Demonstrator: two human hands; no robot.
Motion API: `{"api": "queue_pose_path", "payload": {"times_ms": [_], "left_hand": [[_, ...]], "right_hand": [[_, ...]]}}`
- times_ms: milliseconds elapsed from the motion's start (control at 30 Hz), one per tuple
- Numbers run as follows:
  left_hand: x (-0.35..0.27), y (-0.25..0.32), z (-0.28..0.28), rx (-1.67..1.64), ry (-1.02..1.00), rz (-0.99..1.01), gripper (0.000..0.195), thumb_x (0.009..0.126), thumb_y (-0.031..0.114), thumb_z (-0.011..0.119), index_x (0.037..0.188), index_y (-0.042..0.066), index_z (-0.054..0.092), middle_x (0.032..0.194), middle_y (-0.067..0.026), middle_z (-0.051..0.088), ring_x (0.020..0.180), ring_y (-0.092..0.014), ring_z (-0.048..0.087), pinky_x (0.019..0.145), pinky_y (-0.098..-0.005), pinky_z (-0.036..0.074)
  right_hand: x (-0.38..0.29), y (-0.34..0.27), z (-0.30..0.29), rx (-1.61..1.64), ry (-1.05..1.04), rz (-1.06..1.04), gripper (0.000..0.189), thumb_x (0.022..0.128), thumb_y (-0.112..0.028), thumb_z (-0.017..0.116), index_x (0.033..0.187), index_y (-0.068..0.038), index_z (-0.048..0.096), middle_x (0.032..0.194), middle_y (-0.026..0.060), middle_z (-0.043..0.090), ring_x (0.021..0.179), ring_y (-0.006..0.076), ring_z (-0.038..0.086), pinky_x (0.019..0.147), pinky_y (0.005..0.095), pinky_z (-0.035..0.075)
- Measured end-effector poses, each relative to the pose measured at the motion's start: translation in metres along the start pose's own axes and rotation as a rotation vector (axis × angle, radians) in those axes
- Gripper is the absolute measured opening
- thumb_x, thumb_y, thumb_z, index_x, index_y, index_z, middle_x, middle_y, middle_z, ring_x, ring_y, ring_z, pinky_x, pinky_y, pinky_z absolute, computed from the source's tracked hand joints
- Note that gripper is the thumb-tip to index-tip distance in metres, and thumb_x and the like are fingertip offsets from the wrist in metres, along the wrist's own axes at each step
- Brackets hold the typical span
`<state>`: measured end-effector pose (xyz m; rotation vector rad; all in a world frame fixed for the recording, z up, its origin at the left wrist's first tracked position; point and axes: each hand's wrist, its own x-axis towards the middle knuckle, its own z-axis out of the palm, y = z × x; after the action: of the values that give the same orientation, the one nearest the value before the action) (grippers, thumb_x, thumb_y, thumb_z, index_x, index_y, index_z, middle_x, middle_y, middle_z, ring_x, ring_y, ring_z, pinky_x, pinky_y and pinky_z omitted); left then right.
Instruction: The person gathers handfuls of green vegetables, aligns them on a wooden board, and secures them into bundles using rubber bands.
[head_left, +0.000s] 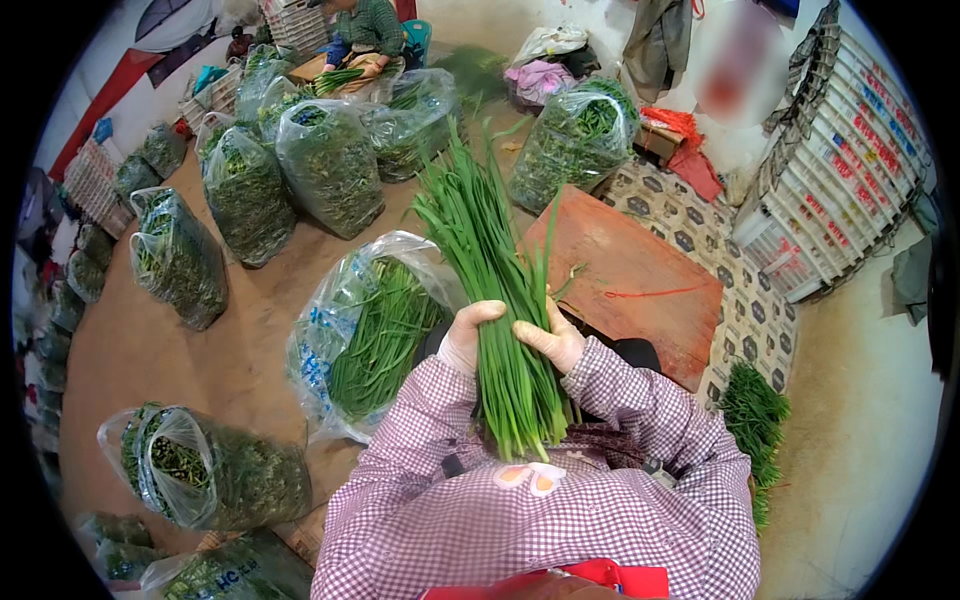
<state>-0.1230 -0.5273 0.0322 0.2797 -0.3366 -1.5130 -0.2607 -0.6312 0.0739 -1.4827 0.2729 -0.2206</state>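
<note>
Both gloved hands hold a large bunch of long green leaf vegetables, likely garlic chives, in front of my checked smock. My left hand wraps the bunch from the left, its thumb across the stalks. From the right, my right hand grips it, thumb over the front and fingers partly hidden behind. The leaf tips point away from me and the pale stalk ends lie near my chest. An open clear plastic bag with more of these greens stands left of the bunch. On the reddish wooden board lies a red tie.
Several filled plastic bags of greens stand on the floor at the left and ahead. Loose greens lie at my right. White plastic crates are stacked by the right wall. Another person sits at the far side, handling greens.
</note>
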Motion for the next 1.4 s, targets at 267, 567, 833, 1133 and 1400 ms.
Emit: {"api": "queue_pose_path", "payload": {"times_ms": [267, 567, 833, 1133, 1400], "left_hand": [[-0.001, -0.022, 0.021, 0.093, 0.019, 0.136, 0.065, 0.078, 0.034, 0.052, 0.132, -0.001, 0.044, 0.127, -0.0185, 0.053, 0.110, -0.029, 0.057, 0.095, -0.0420, 0.047], [-0.011, -0.028, -0.017, 0.003, -0.059, 0.133, 0.066, 0.080, 0.032, 0.054, 0.135, 0.000, 0.040, 0.129, -0.0206, 0.050, 0.112, -0.031, 0.055, 0.095, -0.0442, 0.046], [-0.007, -0.029, -0.020, 0.006, -0.103, 0.253, 0.071, 0.079, 0.030, 0.055, 0.138, -0.002, 0.033, 0.132, -0.0233, 0.047, 0.117, -0.033, 0.052, 0.097, -0.0465, 0.044], [-0.004, -0.028, -0.021, -0.015, -0.067, 0.304, 0.059, 0.080, 0.027, 0.053, 0.132, -0.001, 0.044, 0.122, -0.0194, 0.056, 0.106, -0.031, 0.061, 0.088, -0.0428, 0.052], [-0.003, -0.030, -0.028, -0.073, -0.105, 0.299, 0.057, 0.080, 0.027, 0.055, 0.129, 0.000, 0.047, 0.117, -0.0185, 0.060, 0.102, -0.029, 0.063, 0.083, -0.0422, 0.055]], "right_hand": [[-0.010, 0.016, -0.011, 0.218, -0.039, 0.053, 0.063, 0.093, -0.046, 0.048, 0.136, -0.002, 0.034, 0.129, 0.0140, 0.047, 0.120, 0.0236, 0.045, 0.102, 0.0348, 0.036], [-0.024, 0.034, -0.005, 0.386, -0.015, 0.227, 0.058, 0.096, -0.046, 0.042, 0.132, -0.001, 0.043, 0.122, 0.0137, 0.057, 0.108, 0.0212, 0.056, 0.095, 0.0336, 0.045], [-0.018, 0.033, 0.009, 0.516, -0.056, 0.238, 0.058, 0.092, -0.033, 0.055, 0.138, -0.004, 0.035, 0.128, 0.0125, 0.050, 0.116, 0.0230, 0.050, 0.100, 0.0356, 0.041], [-0.021, 0.043, 0.002, 0.564, 0.228, 0.124, 0.044, 0.090, -0.025, 0.057, 0.126, 0.001, 0.048, 0.119, 0.0115, 0.057, 0.107, 0.0195, 0.055, 0.095, 0.0334, 0.043], [-0.021, 0.036, 0.006, 0.466, 0.281, -0.015, 0.038, 0.096, -0.018, 0.047, 0.127, 0.004, 0.046, 0.119, 0.0117, 0.058, 0.108, 0.0167, 0.054, 0.097, 0.0298, 0.041]]}}
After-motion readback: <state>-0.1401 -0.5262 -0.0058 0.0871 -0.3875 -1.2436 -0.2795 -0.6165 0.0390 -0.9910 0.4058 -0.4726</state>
